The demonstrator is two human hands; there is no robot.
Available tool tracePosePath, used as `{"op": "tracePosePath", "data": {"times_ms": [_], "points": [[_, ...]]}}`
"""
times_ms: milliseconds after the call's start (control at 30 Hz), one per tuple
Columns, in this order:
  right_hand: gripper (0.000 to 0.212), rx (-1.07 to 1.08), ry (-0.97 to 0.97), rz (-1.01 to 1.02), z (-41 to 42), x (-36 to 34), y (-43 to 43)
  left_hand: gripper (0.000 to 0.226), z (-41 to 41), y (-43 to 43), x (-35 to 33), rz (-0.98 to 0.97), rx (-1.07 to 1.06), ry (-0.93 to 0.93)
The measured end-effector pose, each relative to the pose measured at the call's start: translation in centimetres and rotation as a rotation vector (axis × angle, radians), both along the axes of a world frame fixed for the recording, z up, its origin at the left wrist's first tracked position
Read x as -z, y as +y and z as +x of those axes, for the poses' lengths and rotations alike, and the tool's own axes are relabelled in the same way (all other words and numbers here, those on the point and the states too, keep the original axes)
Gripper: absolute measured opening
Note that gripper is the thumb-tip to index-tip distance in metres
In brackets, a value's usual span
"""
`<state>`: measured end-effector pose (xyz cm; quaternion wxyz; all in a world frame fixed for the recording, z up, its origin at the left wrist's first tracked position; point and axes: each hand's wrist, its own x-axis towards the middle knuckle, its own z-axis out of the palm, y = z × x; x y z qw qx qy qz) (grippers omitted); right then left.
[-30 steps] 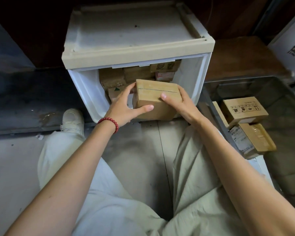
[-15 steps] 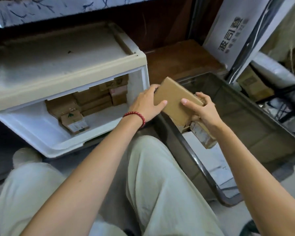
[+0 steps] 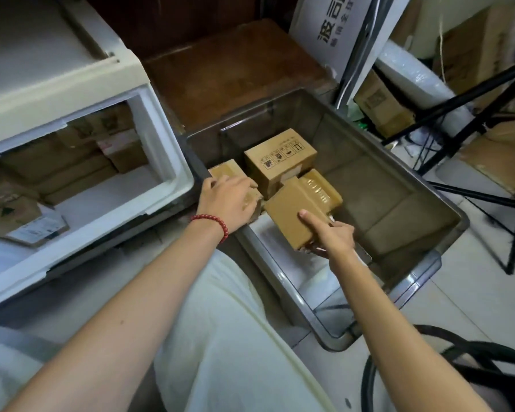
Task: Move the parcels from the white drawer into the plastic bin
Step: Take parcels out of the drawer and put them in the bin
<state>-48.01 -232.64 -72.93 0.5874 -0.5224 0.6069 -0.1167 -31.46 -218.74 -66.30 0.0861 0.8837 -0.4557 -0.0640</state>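
Two hands (image 3: 229,203) (image 3: 336,236), one drawer (image 3: 173,165), one bin (image 3: 384,188), several parcels (image 3: 280,156).

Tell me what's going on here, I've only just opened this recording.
A person is moving cardboard parcels from the white drawer into the plastic bin. The right hand grips a flat parcel, thumb on top, low inside the bin over a taped parcel. The left hand rests on a small parcel at the bin's left end. A printed box sits behind. Several drawer parcels are not yet moved.
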Motion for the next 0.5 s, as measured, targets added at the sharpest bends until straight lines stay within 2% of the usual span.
{"op": "tracePosePath", "data": {"times_ms": [133,200,367,400,500], "points": [[0.119,0.031,0.146,0.067,0.6,3.4,0.7,0.034,0.1,0.0,0.9,0.007,0.051,-0.115],[0.124,0.057,0.12,0.166,1.5,4.5,0.8,0.032,0.6,0.2,1.1,-0.022,0.03,-0.121],[0.111,0.116,0.05,0.352,3.2,7.0,0.0,0.033,1.5,0.7,1.4,-0.074,-0.042,-0.058],[0.101,0.15,0.064,0.347,3.4,7.3,-0.2,0.033,1.5,0.8,1.4,-0.084,-0.042,-0.055],[0.05,0.214,0.042,0.342,4.0,7.1,-0.9,0.033,1.6,1.1,1.4,-0.11,-0.051,-0.056]]}}
